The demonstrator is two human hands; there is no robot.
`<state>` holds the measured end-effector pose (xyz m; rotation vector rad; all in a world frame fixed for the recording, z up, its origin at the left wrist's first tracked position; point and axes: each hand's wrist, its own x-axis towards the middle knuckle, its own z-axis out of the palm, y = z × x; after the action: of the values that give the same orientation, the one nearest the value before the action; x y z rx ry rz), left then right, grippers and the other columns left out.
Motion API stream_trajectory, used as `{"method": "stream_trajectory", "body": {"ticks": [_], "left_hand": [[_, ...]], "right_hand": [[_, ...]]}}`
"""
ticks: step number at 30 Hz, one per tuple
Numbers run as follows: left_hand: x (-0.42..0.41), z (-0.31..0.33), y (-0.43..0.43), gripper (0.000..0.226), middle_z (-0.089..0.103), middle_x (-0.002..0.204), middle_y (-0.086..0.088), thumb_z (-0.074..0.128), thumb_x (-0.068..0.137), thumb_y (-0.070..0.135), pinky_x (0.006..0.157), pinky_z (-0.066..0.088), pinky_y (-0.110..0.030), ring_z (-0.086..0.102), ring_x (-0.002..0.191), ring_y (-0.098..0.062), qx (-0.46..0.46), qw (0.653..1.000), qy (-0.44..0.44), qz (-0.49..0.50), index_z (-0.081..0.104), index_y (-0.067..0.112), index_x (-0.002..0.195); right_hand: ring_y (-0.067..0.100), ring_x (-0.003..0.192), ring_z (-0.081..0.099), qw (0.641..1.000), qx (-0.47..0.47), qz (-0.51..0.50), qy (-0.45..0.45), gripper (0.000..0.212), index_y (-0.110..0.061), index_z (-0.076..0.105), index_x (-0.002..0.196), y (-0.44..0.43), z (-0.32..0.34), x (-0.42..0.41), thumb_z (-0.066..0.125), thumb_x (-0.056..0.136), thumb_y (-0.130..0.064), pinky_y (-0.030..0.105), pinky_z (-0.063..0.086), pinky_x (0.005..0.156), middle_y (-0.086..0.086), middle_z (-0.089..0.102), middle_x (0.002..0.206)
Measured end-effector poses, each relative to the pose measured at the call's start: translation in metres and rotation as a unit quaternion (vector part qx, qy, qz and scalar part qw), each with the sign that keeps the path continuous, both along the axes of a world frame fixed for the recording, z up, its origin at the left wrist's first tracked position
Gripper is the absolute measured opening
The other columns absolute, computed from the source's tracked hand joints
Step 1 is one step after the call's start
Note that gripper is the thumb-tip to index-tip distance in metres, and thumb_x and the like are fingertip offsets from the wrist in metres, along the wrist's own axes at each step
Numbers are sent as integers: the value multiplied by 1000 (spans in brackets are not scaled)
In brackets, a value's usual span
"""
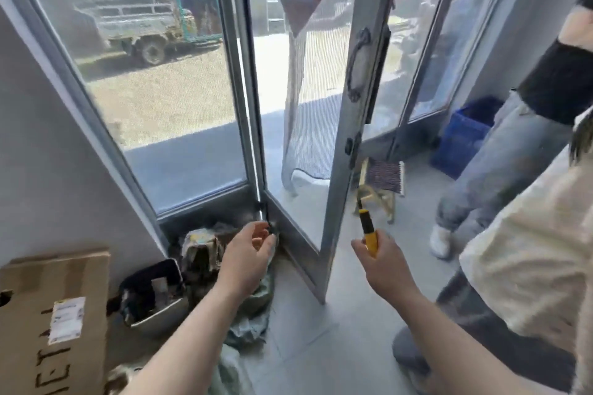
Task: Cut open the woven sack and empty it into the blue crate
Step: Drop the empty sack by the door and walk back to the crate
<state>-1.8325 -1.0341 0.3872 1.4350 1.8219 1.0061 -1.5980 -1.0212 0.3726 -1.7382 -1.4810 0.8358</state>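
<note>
We read partial black lettering, apparently "META", on one cardboard box point(48, 324) at near left; its white label point(66, 320) was illegible. We counted one blue crate point(462, 138) at far right, contents not discernible. One grey bin point(154, 298) beside the box held dark scraps. The woven sack point(253, 314), greenish, lay crumpled on the floor under our left hand point(247, 260), whose fingers were curled and loosely spread, gripping nothing. Our right hand point(382, 263) had its fingers wrapped around one yellow utility knife point(369, 231).
</note>
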Motion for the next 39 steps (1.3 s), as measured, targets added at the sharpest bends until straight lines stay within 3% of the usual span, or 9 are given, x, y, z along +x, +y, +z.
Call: {"method": "stream_trajectory", "body": {"ticks": [7, 13, 17, 20, 23, 27, 32, 39], "left_hand": [[119, 7, 86, 32, 68, 108, 1, 61, 89, 24, 84, 45, -22, 64, 94, -13, 25, 995, 1, -98, 60, 13, 119], [216, 5, 152, 32, 68, 111, -2, 61, 89, 24, 88, 50, -29, 64, 96, -15, 40, 982, 17, -183, 61, 11, 119], [268, 3, 186, 28, 70, 107, -3, 61, 89, 23, 84, 49, -27, 65, 94, -16, 34, 975, 20, -220, 63, 11, 115], [307, 1, 214, 26, 69, 102, -2, 62, 89, 20, 79, 47, -25, 65, 90, -14, 27, 966, 16, -255, 64, 10, 112], [343, -4, 242, 24, 68, 100, -2, 61, 89, 19, 76, 43, -21, 64, 89, -13, 16, 956, 15, -293, 64, 9, 110], [392, -7, 284, 27, 71, 99, -3, 63, 87, 23, 81, 51, -28, 67, 91, -14, 6, 939, 14, -343, 65, 11, 112], [461, -4, 326, 28, 70, 99, 0, 62, 87, 25, 84, 53, -32, 67, 94, -15, 3, 910, 29, -414, 64, 13, 112], [567, -16, 346, 24, 69, 97, 2, 62, 88, 27, 73, 48, -22, 66, 94, -12, -19, 864, 40, -501, 64, 18, 110]], "right_hand": [[13, 66, 42, 996, 39, -59, -50, 24, -17, 43, 77, 42, 6, 104, 56, 93, -30, 23, 32, 57, 0, 44, 78], [24, 86, 50, 991, 32, -107, -78, 22, -9, 52, 99, 80, 7, 195, 48, 95, -30, 35, 39, 71, 7, 52, 93], [17, 82, 50, 985, 24, -151, -74, 18, -14, 52, 95, 93, 3, 247, 49, 95, -32, 25, 35, 62, 3, 52, 94], [18, 83, 50, 978, 15, -196, -73, 16, -13, 51, 95, 103, -3, 282, 50, 95, -30, 26, 33, 61, 2, 51, 92], [19, 74, 49, 966, -2, -245, -82, 20, -12, 49, 88, 113, -12, 313, 51, 95, -31, 20, 31, 55, 4, 51, 87], [14, 66, 47, 947, -2, -312, -78, 24, -14, 44, 78, 129, -15, 348, 53, 94, -30, 20, 30, 52, 4, 49, 82], [14, 64, 45, 925, -2, -375, -62, 22, -14, 46, 82, 139, -10, 388, 51, 95, -30, 23, 31, 52, 2, 48, 80], [16, 66, 50, 879, -29, -474, -50, 23, -10, 52, 91, 122, -20, 461, 49, 95, -33, 25, 36, 53, 5, 53, 86]]}}
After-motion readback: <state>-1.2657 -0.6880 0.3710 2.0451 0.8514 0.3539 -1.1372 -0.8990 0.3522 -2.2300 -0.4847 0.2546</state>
